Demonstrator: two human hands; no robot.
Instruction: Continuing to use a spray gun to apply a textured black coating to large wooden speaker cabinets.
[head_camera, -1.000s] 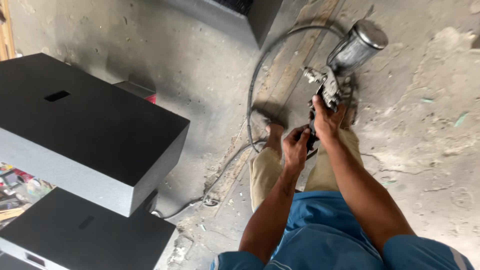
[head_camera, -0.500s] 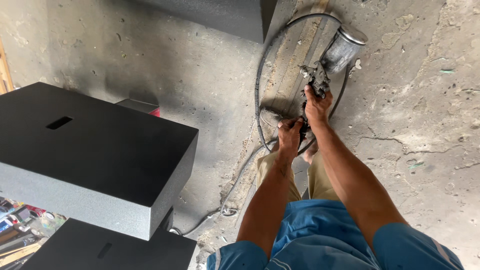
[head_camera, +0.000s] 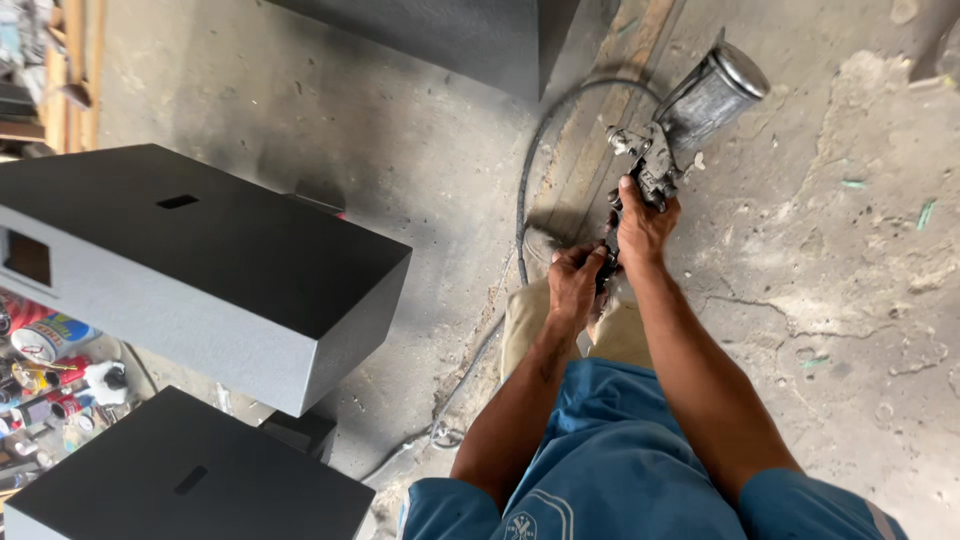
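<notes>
Head view: the person's right hand (head_camera: 643, 222) is closed around the grip of a spray gun (head_camera: 668, 135), its metal cup tilted up and away toward the upper right. The left hand (head_camera: 574, 280) is closed at the base of the gun's handle, fingers pinched narrow where the black hose (head_camera: 530, 180) joins; what exactly they pinch cannot be told. Since a second ago the gun has stayed in both hands, only shifting slightly in the frame as the head moved, so the hands appear busy with the gun itself, not spraying. Left of the gun stands a black box (head_camera: 200, 260); another black box (head_camera: 190, 480) sits below it.
</notes>
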